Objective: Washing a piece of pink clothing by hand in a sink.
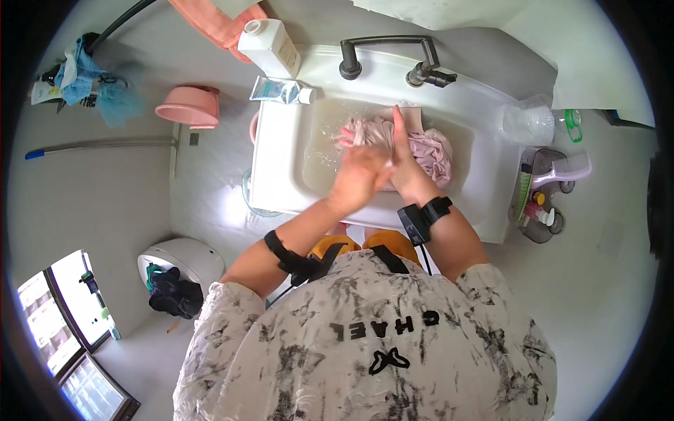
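A pale pink cloth [433,155] lies bunched in cloudy water in a white washbasin [279,158]. My left hand [360,176], curled and slightly blurred, grips part of the cloth near the right wrist. Under a gathered fold of it, my right hand [401,139] supports the fabric, thumb raised and apart; fingertips show past the fold's left side. Most of the right hand's fingers are hidden by cloth. Behind the thumb stands a small pale pink flat piece [412,118], of unclear kind. Bubbles float on the water left of the cloth.
A dark faucet [389,40] arches over the basin's back rim. On the left corner are a white bottle [271,50] and a capped tube [281,91]. A clear plastic container [526,122] and a caddy with a comb [563,169] are at right. A pink basin [189,107] hangs left.
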{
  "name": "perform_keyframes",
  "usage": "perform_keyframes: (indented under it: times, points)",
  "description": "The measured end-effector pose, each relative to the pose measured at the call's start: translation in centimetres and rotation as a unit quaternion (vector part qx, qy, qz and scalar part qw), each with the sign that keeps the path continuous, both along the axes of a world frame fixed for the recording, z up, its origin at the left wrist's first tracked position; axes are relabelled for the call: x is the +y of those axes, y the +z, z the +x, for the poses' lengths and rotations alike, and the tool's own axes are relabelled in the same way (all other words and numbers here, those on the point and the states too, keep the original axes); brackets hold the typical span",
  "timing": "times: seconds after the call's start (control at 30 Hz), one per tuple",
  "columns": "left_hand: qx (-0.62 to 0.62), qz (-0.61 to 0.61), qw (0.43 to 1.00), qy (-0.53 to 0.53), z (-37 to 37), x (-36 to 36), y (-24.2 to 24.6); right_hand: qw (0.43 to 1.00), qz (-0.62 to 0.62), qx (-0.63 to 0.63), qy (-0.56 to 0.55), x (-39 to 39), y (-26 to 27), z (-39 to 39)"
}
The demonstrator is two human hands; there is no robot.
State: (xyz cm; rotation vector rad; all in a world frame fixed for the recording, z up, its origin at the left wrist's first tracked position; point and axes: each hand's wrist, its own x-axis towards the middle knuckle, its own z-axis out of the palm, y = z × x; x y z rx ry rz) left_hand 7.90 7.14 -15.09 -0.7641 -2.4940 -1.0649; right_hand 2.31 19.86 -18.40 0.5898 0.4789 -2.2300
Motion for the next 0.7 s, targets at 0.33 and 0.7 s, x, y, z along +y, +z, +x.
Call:
perform_keyframes:
  times: [0.33,0.7]
  points:
    - [-0.322,0.130,0.882,0.317,-5.9,0.8,-3.1,0.975,0.179,-0.015,-0.131,-3.7,-5.8,0.1]
    - [-0.344,0.120,0.874,0.321,-6.8,-1.5,-5.1,0.974,0.189,0.013,-0.121,-0.5,-3.2,0.6]
